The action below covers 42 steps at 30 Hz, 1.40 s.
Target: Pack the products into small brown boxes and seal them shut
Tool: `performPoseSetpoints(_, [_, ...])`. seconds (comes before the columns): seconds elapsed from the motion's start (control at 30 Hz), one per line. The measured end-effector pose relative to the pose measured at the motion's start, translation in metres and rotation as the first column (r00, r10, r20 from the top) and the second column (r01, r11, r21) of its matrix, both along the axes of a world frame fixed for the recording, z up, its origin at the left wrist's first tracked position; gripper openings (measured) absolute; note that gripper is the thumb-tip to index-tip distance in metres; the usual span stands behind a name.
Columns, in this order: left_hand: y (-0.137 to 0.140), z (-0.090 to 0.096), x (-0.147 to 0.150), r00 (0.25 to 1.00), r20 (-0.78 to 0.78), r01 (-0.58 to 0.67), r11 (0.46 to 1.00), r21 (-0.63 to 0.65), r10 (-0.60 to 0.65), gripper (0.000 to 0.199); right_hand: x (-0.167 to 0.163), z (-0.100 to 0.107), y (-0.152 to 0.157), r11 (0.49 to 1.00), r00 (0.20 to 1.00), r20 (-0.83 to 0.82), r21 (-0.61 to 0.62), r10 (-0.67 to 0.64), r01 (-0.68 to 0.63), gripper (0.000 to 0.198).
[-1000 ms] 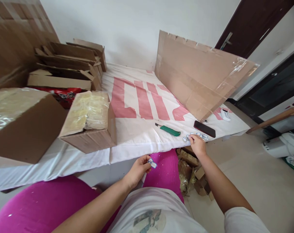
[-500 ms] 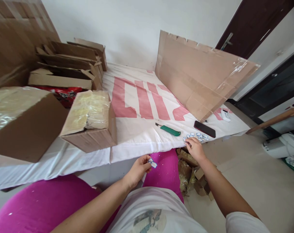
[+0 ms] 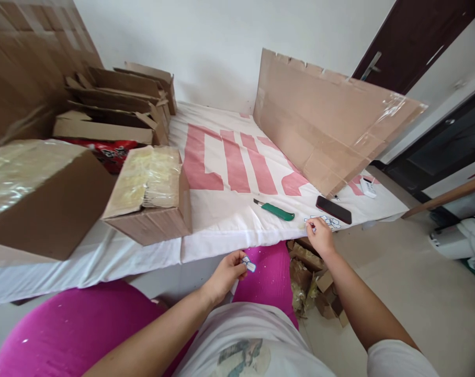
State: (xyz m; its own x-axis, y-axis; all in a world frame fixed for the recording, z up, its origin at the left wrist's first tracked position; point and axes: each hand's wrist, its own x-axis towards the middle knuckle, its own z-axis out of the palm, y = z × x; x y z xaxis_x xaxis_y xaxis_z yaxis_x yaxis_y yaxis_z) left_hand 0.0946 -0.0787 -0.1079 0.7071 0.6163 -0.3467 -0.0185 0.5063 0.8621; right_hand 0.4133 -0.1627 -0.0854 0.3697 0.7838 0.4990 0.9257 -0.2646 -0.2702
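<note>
Small white tags with blue edges point(image 3: 250, 265) are pinched between the thumb and fingers of my left hand point(image 3: 226, 276), over my lap just in front of the table edge. On the cloth lies a loose group of similar tags point(image 3: 332, 222). My right hand point(image 3: 320, 236) is at the near left side of this group, its thumb and fingertips closed together. Whether a tag is between them is too small to tell. A green utility knife point(image 3: 277, 211), blade end pointing left, lies left of the tags. Behind them rests a dark phone point(image 3: 334, 209).
A closed cardboard box point(image 3: 149, 191) and a larger one point(image 3: 57, 193) stand on the left of the white cloth-covered table point(image 3: 217, 214). Behind them are several open cartons point(image 3: 104, 131). A big cardboard sheet point(image 3: 324, 115) leans upright. Scrap cardboard point(image 3: 327, 293) lies below on the floor.
My right fingertips, beside a tag on the cloth before, have moved slightly right, closer to the group, and closed up. My left hand keeps its tags. The view has shifted slightly.
</note>
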Motion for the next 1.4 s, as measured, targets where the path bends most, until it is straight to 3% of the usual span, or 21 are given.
performPoseSetpoints(0.13, [0.001, 0.003, 0.001, 1.0, -0.013, -0.023, 1.0, -0.021, 0.022, 0.017, -0.007, 0.021, 0.01, 0.999, 0.999, -0.034, 0.052, -0.009, 0.011, 0.017])
performPoseSetpoints(0.23, [0.001, 0.012, 0.001, 0.996, 0.005, -0.092, 0.993, -0.077, 0.093, 0.024, -0.045, 0.042, 0.014, 0.981, 0.984, -0.043, 0.103, 0.171, -0.166, 0.014])
performPoseSetpoints(0.3, [0.002, 0.02, 0.001, 0.986, 0.036, -0.157, 0.981, -0.115, 0.162, 0.03, -0.084, 0.053, 0.016, 0.91, 0.916, -0.005, 0.121, 0.401, -0.398, 0.013])
performPoseSetpoints(0.37, [0.002, 0.027, 0.0, 0.974, 0.066, -0.206, 0.968, -0.143, 0.217, 0.035, -0.123, 0.057, 0.016, 0.804, 0.808, 0.055, 0.082, 0.587, -0.589, 0.016])
performPoseSetpoints(0.43, [0.003, 0.032, -0.001, 0.966, 0.088, -0.226, 0.961, -0.162, 0.242, 0.037, -0.152, 0.055, 0.017, 0.721, 0.719, 0.131, 0.043, 0.682, -0.692, 0.018])
performPoseSetpoints(0.5, [0.003, 0.033, -0.003, 0.962, 0.104, -0.233, 0.955, -0.182, 0.254, 0.038, -0.168, 0.049, 0.021, 0.685, 0.673, 0.205, 0.019, 0.71, -0.729, 0.018])
performPoseSetpoints(0.77, [0.007, 0.03, -0.009, 0.921, 0.153, -0.316, 0.917, -0.243, 0.358, 0.04, -0.168, 0.038, 0.026, 0.672, 0.636, 0.268, -0.06, 0.724, -0.738, 0.017])
performPoseSetpoints(1.03, [0.005, 0.034, -0.007, 0.915, 0.219, -0.284, 0.925, -0.25, 0.34, 0.039, -0.169, 0.034, 0.027, 0.646, 0.62, 0.218, -0.073, 0.753, -0.759, 0.018])
performPoseSetpoints(1.13, [0.004, 0.032, -0.005, 0.923, 0.187, -0.3, 0.933, -0.199, 0.337, 0.04, -0.168, 0.034, 0.024, 0.647, 0.641, 0.117, -0.027, 0.759, -0.762, 0.018])
performPoseSetpoints(1.27, [0.005, 0.028, -0.004, 0.926, 0.15, -0.322, 0.932, -0.167, 0.347, 0.037, -0.168, 0.034, 0.02, 0.693, 0.69, -0.079, 0.13, 0.72, -0.709, 0.015])
performPoseSetpoints(1.4, [0.005, 0.025, -0.003, 0.932, 0.153, -0.306, 0.939, -0.158, 0.329, 0.037, -0.175, 0.033, 0.02, 0.69, 0.686, -0.093, 0.183, 0.721, -0.7, 0.013])
